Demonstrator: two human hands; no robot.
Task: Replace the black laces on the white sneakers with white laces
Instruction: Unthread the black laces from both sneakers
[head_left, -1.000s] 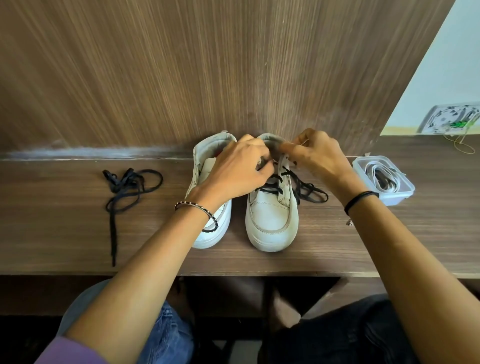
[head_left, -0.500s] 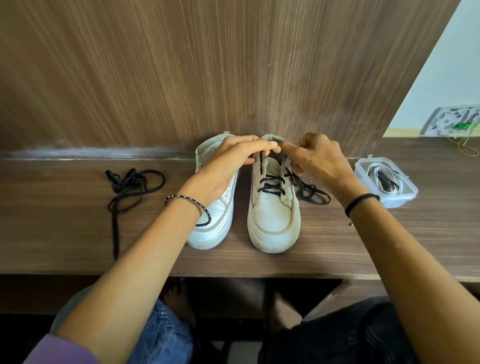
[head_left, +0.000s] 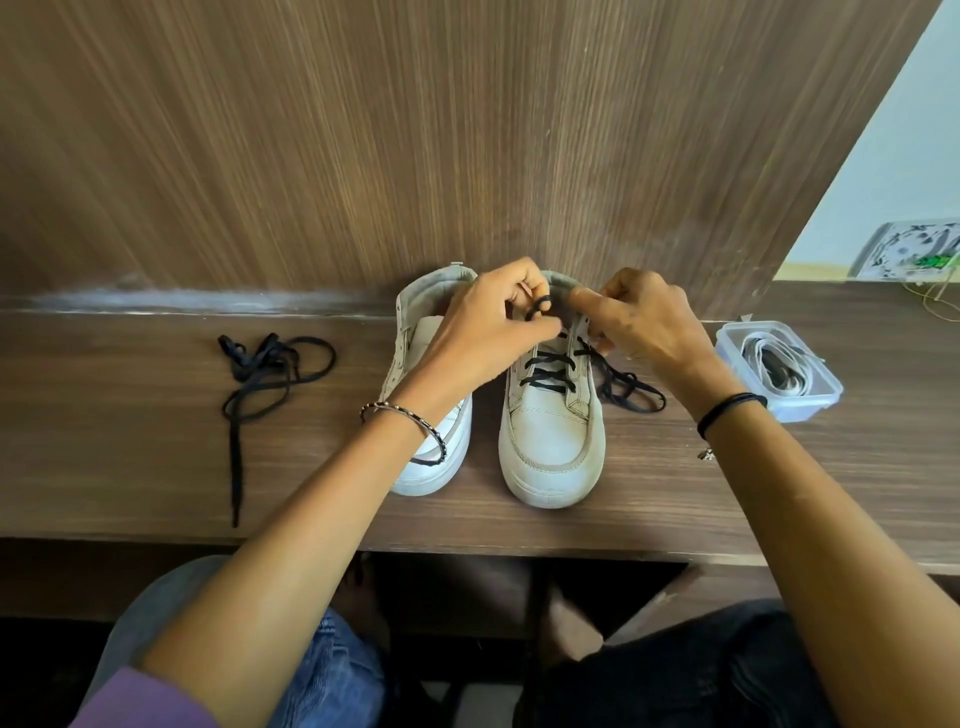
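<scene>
Two white sneakers stand side by side on the wooden desk, toes toward me. The left sneaker (head_left: 434, 415) has no lace. The right sneaker (head_left: 553, 441) still carries a black lace (head_left: 550, 371) crossed through its lower eyelets, with a loose end trailing on the desk to its right. My left hand (head_left: 488, 332) is above the right sneaker's top, fingers pinching a loop of that black lace. My right hand (head_left: 644, 322) grips the sneaker's upper right edge by the eyelets. A loose black lace (head_left: 260, 379) lies at the left.
A clear plastic box (head_left: 810, 400) with white laces (head_left: 776, 364) inside sits at the right of the desk (head_left: 130, 467). A wooden panel rises right behind the sneakers. My knees are under the desk's front edge. A white item with wires lies far right.
My left hand has lifted from the sneaker's tongue and pulled a loop of black lace up out of the upper eyelets. My right hand stayed on the sneaker's right side.
</scene>
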